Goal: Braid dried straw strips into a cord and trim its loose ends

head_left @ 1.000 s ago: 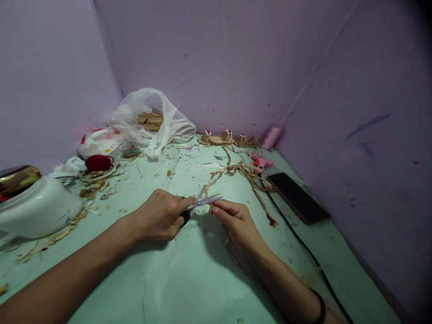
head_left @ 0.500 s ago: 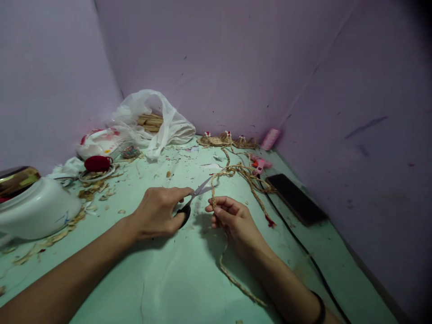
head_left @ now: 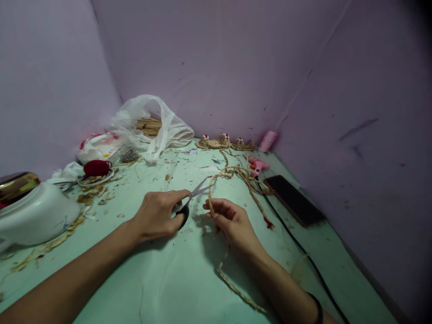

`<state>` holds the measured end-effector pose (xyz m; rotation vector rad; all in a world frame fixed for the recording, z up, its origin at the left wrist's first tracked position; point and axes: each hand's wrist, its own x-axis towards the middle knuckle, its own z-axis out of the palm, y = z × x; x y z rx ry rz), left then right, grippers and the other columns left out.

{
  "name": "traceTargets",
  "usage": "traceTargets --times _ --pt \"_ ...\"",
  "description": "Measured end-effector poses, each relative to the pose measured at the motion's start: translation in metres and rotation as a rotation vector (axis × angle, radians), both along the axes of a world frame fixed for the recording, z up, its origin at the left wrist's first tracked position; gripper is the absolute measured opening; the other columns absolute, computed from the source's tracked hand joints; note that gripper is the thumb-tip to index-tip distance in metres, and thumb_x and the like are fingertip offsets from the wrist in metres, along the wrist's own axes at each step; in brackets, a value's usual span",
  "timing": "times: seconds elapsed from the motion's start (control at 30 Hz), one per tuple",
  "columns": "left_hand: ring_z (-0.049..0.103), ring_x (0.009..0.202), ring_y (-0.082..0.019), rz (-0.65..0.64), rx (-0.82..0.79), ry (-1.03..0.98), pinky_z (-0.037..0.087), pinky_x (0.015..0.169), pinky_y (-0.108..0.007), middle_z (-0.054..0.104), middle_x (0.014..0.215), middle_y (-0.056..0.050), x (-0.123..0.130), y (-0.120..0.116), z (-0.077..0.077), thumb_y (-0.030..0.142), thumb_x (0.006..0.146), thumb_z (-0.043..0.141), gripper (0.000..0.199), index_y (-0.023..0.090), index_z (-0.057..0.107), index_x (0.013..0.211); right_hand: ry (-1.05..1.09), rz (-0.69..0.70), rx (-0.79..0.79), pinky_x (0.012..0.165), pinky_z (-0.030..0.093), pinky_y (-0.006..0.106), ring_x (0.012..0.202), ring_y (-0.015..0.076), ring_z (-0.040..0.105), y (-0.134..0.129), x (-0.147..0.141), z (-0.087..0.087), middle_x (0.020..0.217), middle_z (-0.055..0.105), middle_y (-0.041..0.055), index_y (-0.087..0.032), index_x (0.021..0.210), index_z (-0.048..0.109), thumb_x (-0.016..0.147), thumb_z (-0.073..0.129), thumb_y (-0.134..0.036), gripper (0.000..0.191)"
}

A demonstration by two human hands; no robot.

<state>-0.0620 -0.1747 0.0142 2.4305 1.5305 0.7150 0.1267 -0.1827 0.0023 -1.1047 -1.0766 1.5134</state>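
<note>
My left hand (head_left: 160, 213) grips a pair of scissors (head_left: 192, 195) by the black handles. Their blades are spread and point toward a braided straw cord (head_left: 211, 193). Between thumb and fingers, my right hand (head_left: 232, 222) pinches that cord just right of the blades; I cannot tell whether a blade touches it. Below my right hand the cord trails over the green tabletop (head_left: 178, 279). Its far part runs into a tangle of braided cords (head_left: 239, 171), one with a dark red end. My right fingertips are partly hidden behind the cord.
A pink glue gun (head_left: 258, 165) and a black phone (head_left: 293, 200) lie at the right, with a black cable (head_left: 310, 261) alongside. At the back are a white plastic bag (head_left: 168, 130), woven straw pieces (head_left: 216, 144) and a pink roll (head_left: 268, 141). A white pot (head_left: 40, 213) and straw scraps occupy the left.
My right hand and the held cord have shifted slightly left. The scissors stay spread beside the cord, and the whole view has moved a little.
</note>
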Motion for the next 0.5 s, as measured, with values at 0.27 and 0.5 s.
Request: traceTargets --times 0.27,0.5 --pt "0.047 0.044 -0.007 0.183 -0.754 -1.052 0.026 0.039 -0.018 0.061 0.067 -0.004 0.013 0.004 0.002 0.031 0.061 0.064 0.044 0.011 0.053 0.099 -0.211 0.124 0.217 0.052 0.038 0.023 0.054 0.0106 0.050 -0.008 -0.002 0.002 0.062 0.061 0.0003 -0.018 0.081 0.070 0.057 0.045 -0.008 0.036" --pt "0.044 0.044 -0.004 0.110 -0.939 -1.257 0.023 0.039 -0.016 0.059 0.063 -0.001 0.023 0.014 0.002 0.021 0.054 0.068 0.043 0.013 0.052 0.093 -0.240 0.349 0.362 0.062 0.041 0.027 0.065 0.0136 0.055 -0.016 -0.007 -0.001 0.072 0.065 0.0016 -0.022 0.078 0.071 0.058 0.041 -0.005 0.040"
